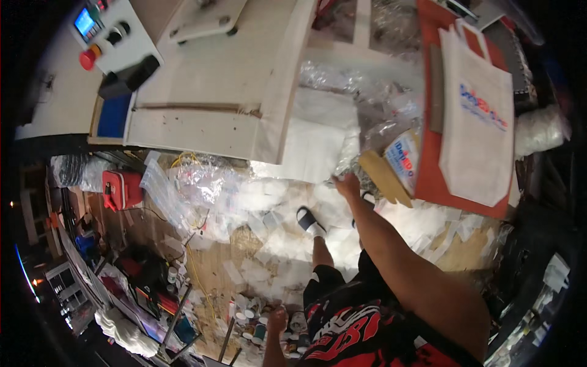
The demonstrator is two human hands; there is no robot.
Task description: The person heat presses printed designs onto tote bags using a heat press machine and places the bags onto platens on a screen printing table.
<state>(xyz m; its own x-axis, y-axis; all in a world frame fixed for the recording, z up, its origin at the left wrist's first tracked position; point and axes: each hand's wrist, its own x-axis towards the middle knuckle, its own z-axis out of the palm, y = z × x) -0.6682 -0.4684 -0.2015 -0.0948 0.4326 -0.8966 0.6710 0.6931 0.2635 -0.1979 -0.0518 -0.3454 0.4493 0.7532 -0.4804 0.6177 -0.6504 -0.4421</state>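
My right hand (347,183) reaches forward at the table's edge, its fingers closed on the lower edge of crumpled clear plastic wrap (367,92) beside a white sheet (313,150). Just right of it lie a brown cardboard piece (384,177) and a small printed packet (403,156). A white tote bag (477,116) with printing lies flat on an orange-red board (431,177). My left hand (276,319) hangs low by my side with curled fingers and nothing seen in it, above several small jars (254,327) on the floor.
A pale machine bed (208,73) with a control panel (101,33) and red button (88,59) fills the upper left. White paper scraps (269,244) litter the floor around my sandalled foot (310,221). A red case (122,189) and cluttered shelves (140,287) stand at left.
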